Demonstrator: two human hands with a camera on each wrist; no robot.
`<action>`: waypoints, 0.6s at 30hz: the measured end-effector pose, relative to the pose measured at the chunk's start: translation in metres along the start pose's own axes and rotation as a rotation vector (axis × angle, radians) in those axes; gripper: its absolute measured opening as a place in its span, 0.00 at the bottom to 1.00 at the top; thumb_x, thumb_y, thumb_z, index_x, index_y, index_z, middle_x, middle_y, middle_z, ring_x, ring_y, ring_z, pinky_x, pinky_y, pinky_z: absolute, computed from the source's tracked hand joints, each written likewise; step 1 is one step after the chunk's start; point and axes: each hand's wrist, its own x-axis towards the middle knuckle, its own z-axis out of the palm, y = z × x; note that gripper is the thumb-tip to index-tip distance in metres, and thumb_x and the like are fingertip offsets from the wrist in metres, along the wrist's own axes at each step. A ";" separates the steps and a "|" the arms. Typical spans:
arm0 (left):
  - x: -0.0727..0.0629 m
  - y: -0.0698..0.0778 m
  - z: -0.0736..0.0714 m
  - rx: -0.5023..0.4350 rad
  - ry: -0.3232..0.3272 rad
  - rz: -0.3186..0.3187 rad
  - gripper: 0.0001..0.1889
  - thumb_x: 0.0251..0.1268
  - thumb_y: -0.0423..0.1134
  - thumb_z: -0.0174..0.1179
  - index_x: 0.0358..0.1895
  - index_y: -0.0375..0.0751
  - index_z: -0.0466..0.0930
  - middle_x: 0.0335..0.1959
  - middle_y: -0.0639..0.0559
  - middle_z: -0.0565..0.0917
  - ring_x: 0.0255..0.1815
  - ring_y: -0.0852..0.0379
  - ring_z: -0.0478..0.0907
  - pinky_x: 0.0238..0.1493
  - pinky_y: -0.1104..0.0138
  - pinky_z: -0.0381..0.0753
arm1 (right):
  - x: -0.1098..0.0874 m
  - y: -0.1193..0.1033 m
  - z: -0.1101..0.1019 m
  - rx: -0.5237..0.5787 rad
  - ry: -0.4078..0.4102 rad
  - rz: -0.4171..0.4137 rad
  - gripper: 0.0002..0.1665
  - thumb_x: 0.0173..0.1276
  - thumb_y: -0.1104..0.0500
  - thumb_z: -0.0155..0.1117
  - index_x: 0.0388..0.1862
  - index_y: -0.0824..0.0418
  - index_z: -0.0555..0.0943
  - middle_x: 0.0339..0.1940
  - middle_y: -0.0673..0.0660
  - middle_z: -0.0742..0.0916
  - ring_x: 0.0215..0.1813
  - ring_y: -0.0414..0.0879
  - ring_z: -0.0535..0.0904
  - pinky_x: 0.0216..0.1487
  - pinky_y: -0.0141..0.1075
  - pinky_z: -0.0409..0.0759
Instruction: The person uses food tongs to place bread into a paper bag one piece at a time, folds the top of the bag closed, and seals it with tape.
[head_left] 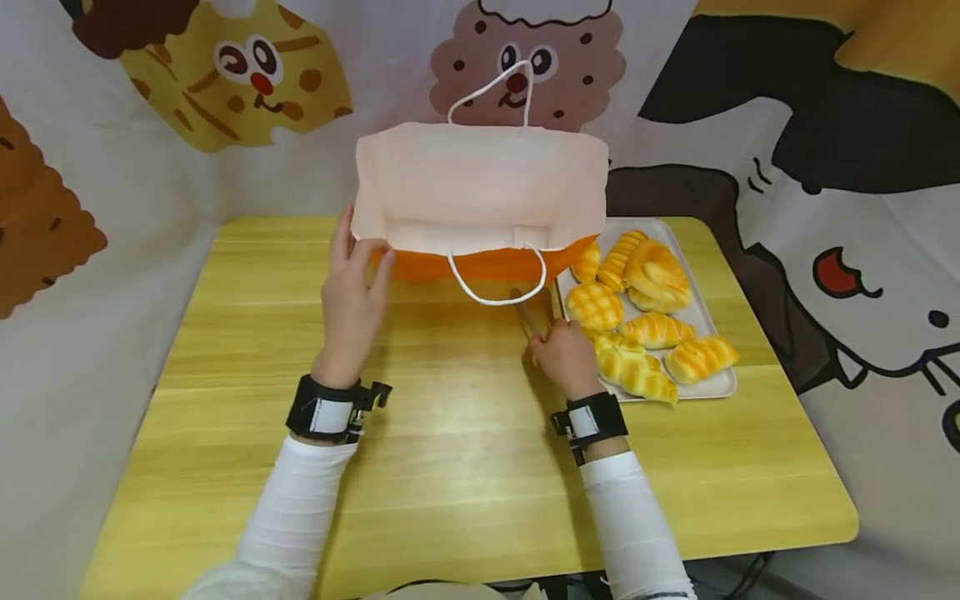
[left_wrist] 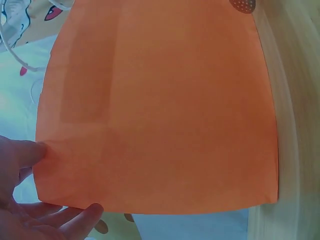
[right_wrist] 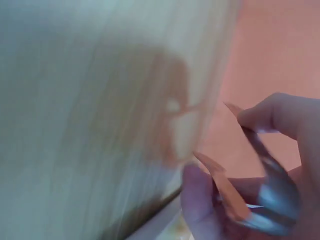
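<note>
An orange paper bag [head_left: 480,265] with white rope handles stands upright toward the back of the table, its pale inside facing up. At the bag's left corner, my left hand [head_left: 351,304] touches the side and front near the rim with spread, relaxed fingers. The left wrist view shows the fingertips [left_wrist: 95,210] along the edge of the broad orange panel. My right hand [head_left: 566,354] holds metal tongs [right_wrist: 277,192] low in front of the bag's right side. Their two tips are apart with nothing between them, close over the tabletop.
Right of the bag lies a light tray [head_left: 722,385] bearing several bread pieces [head_left: 596,307], right beside my right hand. The wooden table [head_left: 450,467] extends toward me. A cartoon-printed cloth [head_left: 172,183] hangs close behind and on both sides.
</note>
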 end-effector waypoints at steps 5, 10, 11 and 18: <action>-0.004 0.002 0.005 -0.046 0.017 -0.020 0.12 0.62 0.44 0.53 0.36 0.37 0.76 0.69 0.56 0.52 0.65 0.57 0.56 0.61 0.67 0.59 | -0.016 0.007 -0.011 0.112 -0.016 0.050 0.21 0.56 0.45 0.55 0.28 0.64 0.74 0.29 0.60 0.75 0.27 0.56 0.73 0.25 0.46 0.72; -0.008 0.003 0.008 -0.073 0.037 -0.033 0.12 0.61 0.43 0.55 0.35 0.36 0.77 0.69 0.56 0.53 0.66 0.59 0.54 0.62 0.69 0.57 | -0.035 0.018 -0.024 0.210 -0.008 0.061 0.25 0.58 0.45 0.54 0.39 0.66 0.75 0.35 0.61 0.76 0.31 0.54 0.73 0.28 0.45 0.73; -0.008 0.004 0.008 -0.075 0.047 -0.031 0.12 0.61 0.43 0.55 0.35 0.36 0.77 0.69 0.56 0.53 0.66 0.60 0.54 0.62 0.69 0.57 | -0.038 0.020 -0.027 0.229 0.003 0.063 0.26 0.58 0.44 0.54 0.42 0.65 0.75 0.36 0.61 0.76 0.32 0.54 0.73 0.29 0.45 0.73; -0.008 0.005 0.008 -0.113 0.080 -0.055 0.11 0.61 0.41 0.55 0.35 0.34 0.78 0.68 0.60 0.54 0.65 0.63 0.54 0.63 0.70 0.56 | -0.063 0.046 -0.054 0.344 0.134 0.144 0.33 0.61 0.41 0.52 0.55 0.64 0.72 0.41 0.61 0.76 0.35 0.52 0.71 0.33 0.43 0.70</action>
